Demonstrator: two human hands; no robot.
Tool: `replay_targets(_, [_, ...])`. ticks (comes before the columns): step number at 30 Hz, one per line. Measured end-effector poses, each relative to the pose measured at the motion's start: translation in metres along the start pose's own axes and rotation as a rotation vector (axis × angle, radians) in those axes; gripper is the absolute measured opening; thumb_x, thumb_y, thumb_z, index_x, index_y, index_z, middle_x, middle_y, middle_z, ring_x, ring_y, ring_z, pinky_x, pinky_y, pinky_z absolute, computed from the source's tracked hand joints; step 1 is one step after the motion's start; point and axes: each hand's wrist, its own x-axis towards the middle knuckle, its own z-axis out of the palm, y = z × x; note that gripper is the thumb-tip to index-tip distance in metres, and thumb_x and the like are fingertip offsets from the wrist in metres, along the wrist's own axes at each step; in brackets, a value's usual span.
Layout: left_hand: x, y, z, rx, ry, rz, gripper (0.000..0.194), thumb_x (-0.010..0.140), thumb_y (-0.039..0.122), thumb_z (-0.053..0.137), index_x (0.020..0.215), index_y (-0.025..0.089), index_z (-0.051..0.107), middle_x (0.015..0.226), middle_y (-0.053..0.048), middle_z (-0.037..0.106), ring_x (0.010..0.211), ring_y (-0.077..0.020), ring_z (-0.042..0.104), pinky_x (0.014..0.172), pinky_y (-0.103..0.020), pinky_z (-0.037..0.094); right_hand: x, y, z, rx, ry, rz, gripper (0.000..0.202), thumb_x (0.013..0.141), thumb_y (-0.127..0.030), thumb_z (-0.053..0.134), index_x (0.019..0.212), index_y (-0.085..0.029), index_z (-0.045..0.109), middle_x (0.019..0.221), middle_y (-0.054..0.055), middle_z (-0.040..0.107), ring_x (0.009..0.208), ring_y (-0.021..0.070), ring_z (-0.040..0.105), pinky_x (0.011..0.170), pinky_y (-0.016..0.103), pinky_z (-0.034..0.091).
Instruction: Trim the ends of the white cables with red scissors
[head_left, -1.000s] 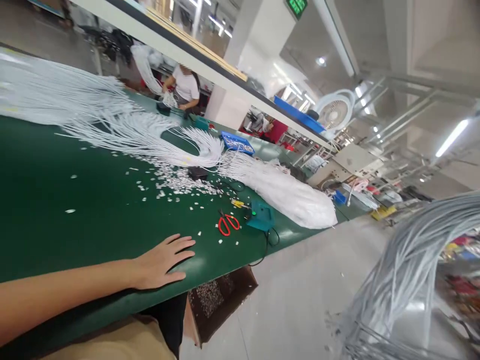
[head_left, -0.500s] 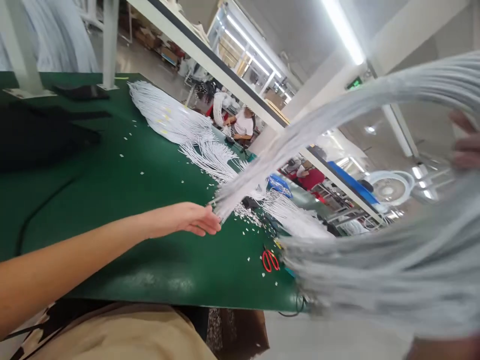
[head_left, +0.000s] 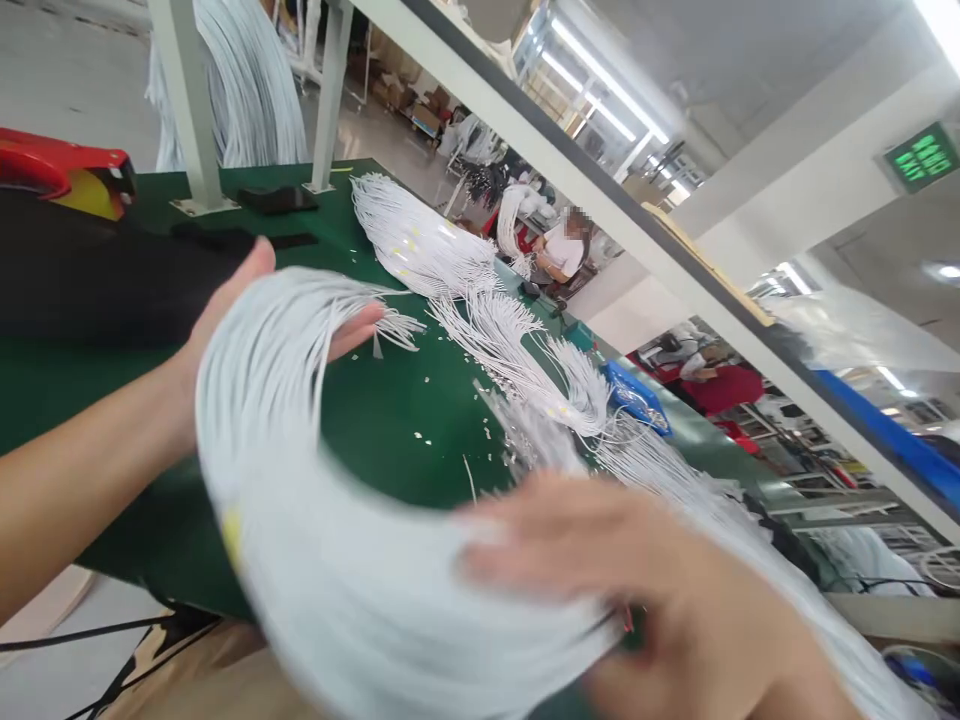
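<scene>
A curved bundle of white wires (head_left: 300, 510) arches across the foreground in both my hands. My left hand (head_left: 214, 325) is closed around its far end, thumb on the outer side and fingertips showing on the inner side. The wire ends stick out past those fingers over the green tabletop (head_left: 405, 420). My right hand (head_left: 637, 570), blurred by motion, grips the near part of the same bundle at lower right. A small piece of yellow tape (head_left: 232, 538) marks the bundle's outer side.
More white wire bundles (head_left: 427, 240) lie along the table's far side, with small white scraps (head_left: 422, 438) scattered about. A blue bag (head_left: 636, 398) lies beyond them. A red and yellow tool (head_left: 90, 180) stands at far left. A slanting shelf rail (head_left: 600, 220) crosses above; a person (head_left: 562, 250) sits beyond.
The bundle has swung from the right to the front of me. My left hand has moved from the wire tips to hold its far end. The view has turned leftward.
</scene>
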Motion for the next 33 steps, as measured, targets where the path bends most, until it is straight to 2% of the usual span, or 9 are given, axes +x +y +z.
replay_targets(3, [-0.021,-0.021,-0.031,-0.169,0.344,-0.095,0.058,0.093,0.056,0.043,0.129,0.010,0.051,0.117,-0.009,0.065,0.093,-0.0132,0.066,0.078,-0.027,0.057,0.009,0.004,0.074,0.097,-0.388,-0.038,0.061,0.089,-0.025,0.045,0.148,-0.037,0.034,0.148,-0.004,0.046,0.119,0.0139,0.057,0.100,0.028,0.047])
replay_targets(5, [-0.030,-0.030,-0.048,-0.251,0.350,-0.147,0.046,0.089,0.042,0.050,0.123,0.012,0.054,0.098,-0.007,0.067,0.071,-0.0083,0.061,0.069,-0.022,0.058,0.009,0.009,0.101,0.087,-0.427,-0.045,0.049,0.095,-0.028,0.042,0.143,-0.036,0.043,0.151,-0.007,0.042,0.115,0.0147,0.058,0.100,0.027,0.047])
replay_targets(9, [-0.027,-0.024,-0.052,-0.339,0.132,-0.185,0.042,0.074,0.034,0.056,0.110,0.012,0.052,0.066,-0.002,0.052,0.061,-0.0111,0.055,0.053,-0.021,0.054,0.002,0.011,0.102,-0.009,-0.340,0.014,0.047,0.092,-0.026,0.050,0.138,-0.038,0.049,0.151,-0.008,0.041,0.108,0.0170,0.059,0.096,0.030,0.050])
replay_targets(14, [-0.021,-0.030,-0.047,-0.166,0.022,0.035,0.060,0.071,0.033,0.059,0.128,0.017,0.047,0.092,-0.004,0.066,0.057,-0.0068,0.053,0.062,-0.024,0.056,-0.019,0.023,0.118,-0.038,-0.339,0.030,0.055,0.086,-0.024,0.057,0.138,-0.043,0.048,0.151,-0.010,0.040,0.110,0.0196,0.059,0.096,0.033,0.052])
replay_targets(16, [-0.030,-0.045,-0.057,0.099,0.045,-0.122,0.065,0.070,0.035,0.066,0.130,0.020,0.051,0.111,-0.008,0.069,0.079,-0.0190,0.065,0.076,-0.036,0.058,-0.034,0.039,0.145,-0.031,-0.343,0.045,0.060,0.084,-0.017,0.055,0.139,-0.040,0.047,0.151,-0.007,0.041,0.116,0.0205,0.058,0.100,0.036,0.049])
replay_targets(19, [-0.049,-0.068,-0.074,0.547,0.126,-0.426,0.050,0.076,0.043,0.070,0.119,0.020,0.065,0.127,-0.009,0.065,0.116,-0.0333,0.059,0.100,-0.045,0.049,-0.057,0.063,0.177,-0.020,-0.380,0.049,0.076,0.075,-0.001,0.051,0.142,-0.037,0.045,0.154,-0.004,0.036,0.125,0.0217,0.052,0.107,0.037,0.042])
replay_targets(26, [-0.074,-0.080,-0.064,0.761,0.297,-0.549,0.061,0.076,0.057,0.067,0.124,0.020,0.063,0.131,-0.011,0.063,0.123,-0.0337,0.056,0.107,-0.046,0.043,-0.077,0.059,0.177,0.114,-0.290,0.270,0.063,0.077,0.002,0.045,0.125,-0.036,0.062,0.143,0.000,0.052,0.131,0.0226,0.050,0.116,0.047,0.033])
replay_targets(30, [-0.083,-0.092,-0.049,0.742,0.204,-0.599,0.054,0.081,0.056,0.062,0.119,0.017,0.067,0.122,-0.011,0.068,0.119,-0.0322,0.059,0.103,-0.041,0.047,-0.100,0.061,0.187,0.178,-0.049,0.391,0.051,0.078,0.000,0.041,0.105,-0.031,0.072,0.128,0.003,0.064,0.127,0.0210,0.054,0.116,0.047,0.035])
replay_targets(33, [-0.090,-0.095,-0.046,0.806,-0.075,-0.687,0.039,0.085,0.050,0.058,0.104,0.019,0.073,0.112,-0.008,0.072,0.102,-0.0287,0.067,0.091,-0.036,0.052,-0.120,0.074,0.187,0.268,0.077,0.437,0.034,0.081,-0.009,0.050,0.096,-0.027,0.074,0.118,0.007,0.069,0.128,0.0246,0.054,0.111,0.046,0.043])
